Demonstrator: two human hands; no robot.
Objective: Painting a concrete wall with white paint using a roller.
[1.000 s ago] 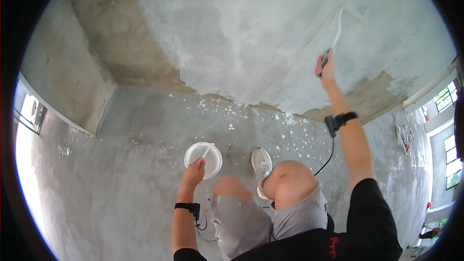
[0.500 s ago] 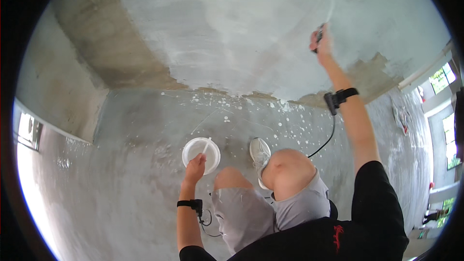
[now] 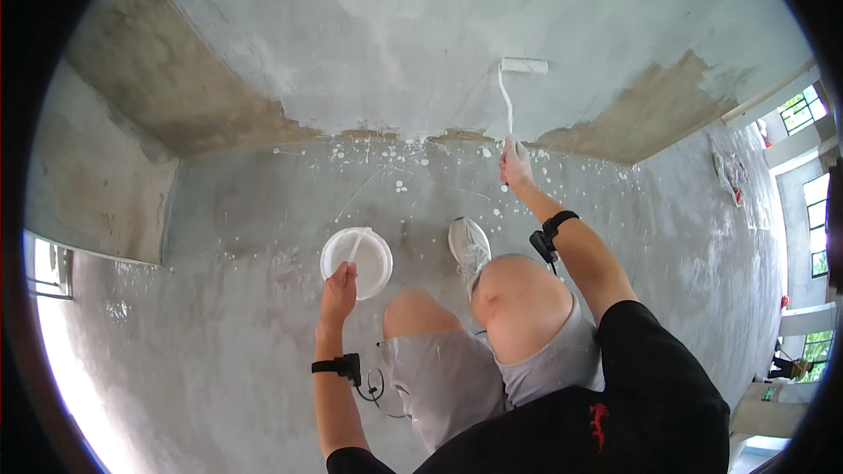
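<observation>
My right hand (image 3: 516,164) is closed around the grip of a paint roller (image 3: 524,65). The roller has a bent white frame and a white sleeve, which lies at the lower part of the wall (image 3: 369,53) ahead. That wall is mostly coated pale, with bare brown patches left, right and along its foot. Down on the left, my left hand (image 3: 338,292) is closed on the pale handle (image 3: 358,246) of a white bucket (image 3: 387,254). The handle crosses over the bucket's mouth, and its contents look whitish. I cannot tell whether the bucket rests on the floor.
White paint drops dot the grey floor (image 3: 263,228) along the wall's foot. A side wall (image 3: 97,158) closes off the left. A crumpled bag or sheet (image 3: 729,177) lies far right, near windows (image 3: 802,114). Another person (image 3: 790,369) shows at the far right. My shoe (image 3: 470,241) stands between bucket and wall.
My right hand has brought the roller down and to the left, from high on the wall to near its foot. The left hand still grips the bucket handle.
</observation>
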